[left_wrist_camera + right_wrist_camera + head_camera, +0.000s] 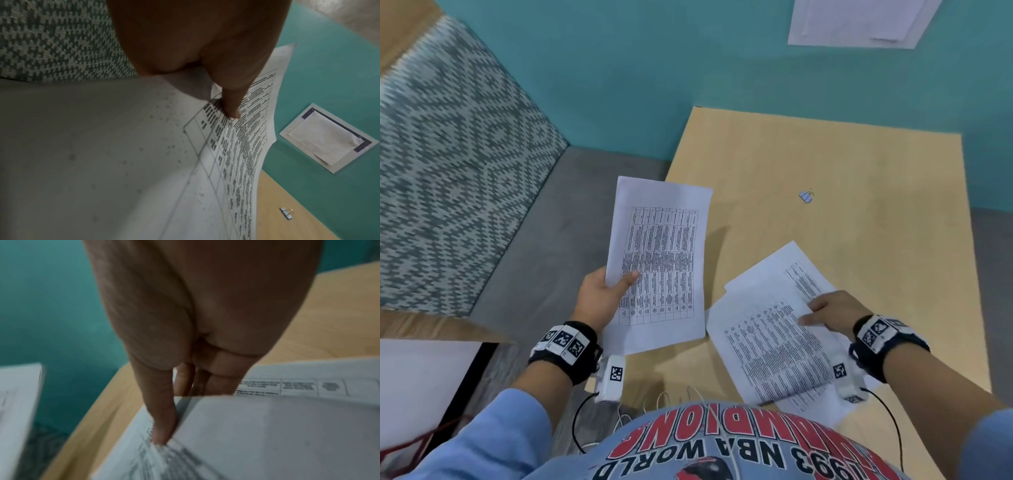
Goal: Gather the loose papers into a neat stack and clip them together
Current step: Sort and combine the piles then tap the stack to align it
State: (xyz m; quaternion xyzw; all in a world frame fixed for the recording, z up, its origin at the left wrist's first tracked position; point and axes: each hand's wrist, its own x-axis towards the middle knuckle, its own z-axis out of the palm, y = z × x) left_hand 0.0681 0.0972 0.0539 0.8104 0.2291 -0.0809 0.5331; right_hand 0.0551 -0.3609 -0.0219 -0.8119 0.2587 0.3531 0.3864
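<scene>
A pale wooden table [859,164] stands against a teal wall [619,68], with grey floor and a patterned rug [448,154] off its left edge.

The left hand [599,298] pinches a printed sheet [661,260] at its lower left corner, thumb on top and the other fingers hidden beneath; the left wrist view shows the thumb [232,104] pressed onto the printed grid. This sheet is lifted clear of the table and hangs out over the table's left edge, above the floor.

The right hand [832,311] grips the loose papers [767,342] on the near right part of the table. In the right wrist view its thumb [162,418] lies on one page while the curled fingers [220,381] tuck under the edge of a raised page. These pages are fanned out unevenly, corners not aligned, and the nearest ones run off the table's near edge toward the person's shirt.

A small binder clip [806,196] lies alone farther back on the table, well apart from both hands, with bare wood all around it. Papers [859,20] are fixed to the wall above.
</scene>
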